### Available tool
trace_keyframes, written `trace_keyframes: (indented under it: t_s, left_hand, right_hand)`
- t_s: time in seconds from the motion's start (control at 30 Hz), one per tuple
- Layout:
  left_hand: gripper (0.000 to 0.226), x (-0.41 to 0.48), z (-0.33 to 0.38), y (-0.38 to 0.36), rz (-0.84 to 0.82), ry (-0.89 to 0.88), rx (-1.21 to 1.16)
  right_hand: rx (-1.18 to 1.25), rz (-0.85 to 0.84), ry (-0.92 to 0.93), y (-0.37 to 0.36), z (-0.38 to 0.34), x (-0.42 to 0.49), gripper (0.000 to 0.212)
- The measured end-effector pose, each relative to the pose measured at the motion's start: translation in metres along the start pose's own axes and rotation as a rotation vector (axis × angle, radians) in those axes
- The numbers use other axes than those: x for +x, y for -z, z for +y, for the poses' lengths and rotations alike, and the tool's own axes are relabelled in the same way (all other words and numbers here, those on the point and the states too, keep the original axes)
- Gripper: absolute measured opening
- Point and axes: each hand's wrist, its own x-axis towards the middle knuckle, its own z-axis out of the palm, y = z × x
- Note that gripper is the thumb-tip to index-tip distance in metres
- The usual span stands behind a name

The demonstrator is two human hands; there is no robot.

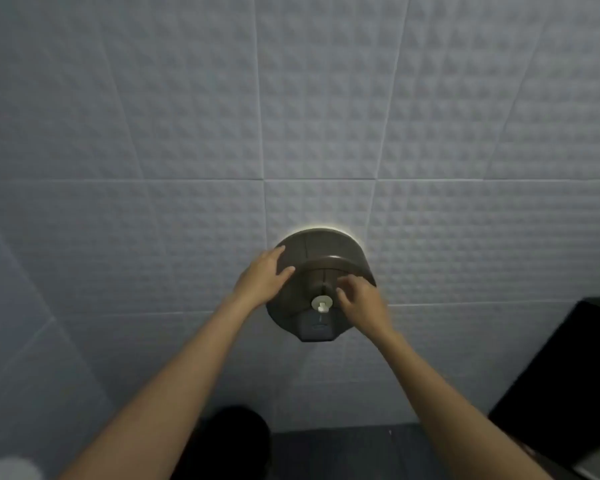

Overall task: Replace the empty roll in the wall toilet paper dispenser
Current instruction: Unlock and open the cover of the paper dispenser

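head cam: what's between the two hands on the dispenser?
In the head view, the dispenser's dark front cover with its white lock knob lies between the left hand and right hand; nothing else.

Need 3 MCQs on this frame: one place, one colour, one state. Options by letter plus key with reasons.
1. Where is the left hand?
A. on the dispenser's upper left edge
B. on the floor
C. on the black object at right

2. What colour is the knob at the dispenser's centre?
A. red
B. white
C. black

3. What is the right hand doing?
A. hanging at the person's side
B. holding a new roll
C. held empty near the knob

Key: 1 A, fingers lie on the cover's rim; 2 B, it stands pale against the dark cover; 3 C, fingers curled beside the knob, nothing in them.
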Motion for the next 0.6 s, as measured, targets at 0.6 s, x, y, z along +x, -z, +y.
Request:
trace_keyframes:
  t_s: [0.6]
  left_hand:
    - [0.065, 0.029, -0.034, -0.046, 0.005, 0.035, -0.004]
  right_hand:
    - [0.286, -0.111, -0.435, -0.082, 0.033, 0.01, 0.032]
